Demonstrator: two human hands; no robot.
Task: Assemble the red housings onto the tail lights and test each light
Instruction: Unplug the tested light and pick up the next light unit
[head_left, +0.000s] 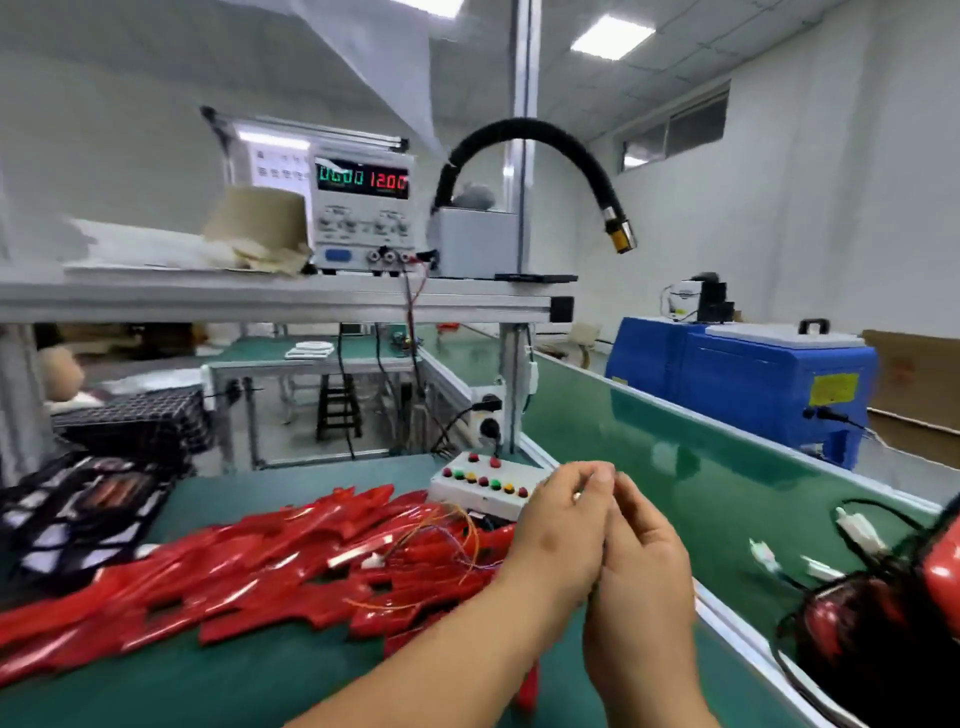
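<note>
My left hand (558, 525) and my right hand (644, 566) are raised together above the green bench, their curled fingertips meeting. A tiny pale bit shows at my left thumb; what it is stays unclear. A pile of glossy red housings (249, 577) lies to the left of my hands, with thin coloured wires (447, 540) across it. Just behind my hands sits the white test box (483, 486) with rows of coloured buttons. A dark red tail light (878, 623) with black cable and white connectors (860, 530) lies at the right on the conveyor.
A power supply (363, 208) on the upper shelf reads 12.00 in red. Black gridded trays (98, 499) stack at the left. The green conveyor belt (701, 457) runs away on the right, past a blue machine (753, 379). A black flexible hose (615, 234) hangs overhead.
</note>
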